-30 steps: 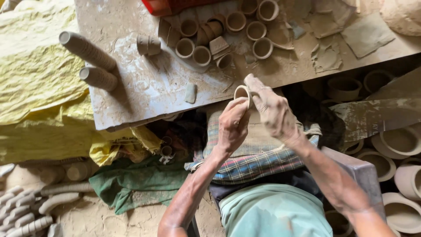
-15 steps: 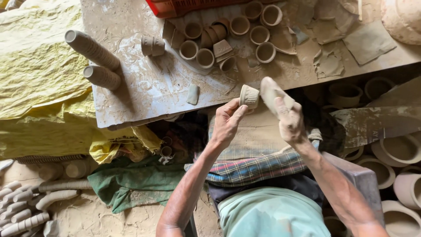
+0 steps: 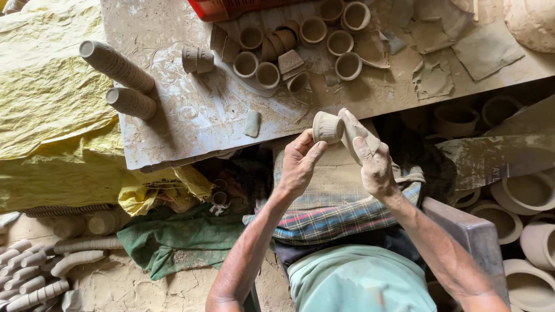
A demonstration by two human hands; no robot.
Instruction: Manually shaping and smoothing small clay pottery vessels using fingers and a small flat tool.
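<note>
My left hand (image 3: 299, 163) pinches a small unfired clay cup (image 3: 327, 127) by its base, holding it on its side above my lap. My right hand (image 3: 370, 157), smeared with clay, lies flat against the cup's right side with the fingers stretched out. Both hands hover just in front of the near edge of a clay-caked work board (image 3: 191, 124). On the board behind them stand several finished small clay cups (image 3: 257, 66), some upright and some tipped over.
Two long stacks of nested cups (image 3: 118, 66) lie on the board's left part, over yellow plastic sheeting (image 3: 46, 110). A small clay slab (image 3: 252, 123) lies near the board's edge. Larger clay pots (image 3: 529, 193) stand at right. More cup stacks (image 3: 29, 277) lie at bottom left.
Both hands have moved slightly right and up with the cup. The cup has been turned from mouth-up to lying sideways, and my right hand has flattened against it.
</note>
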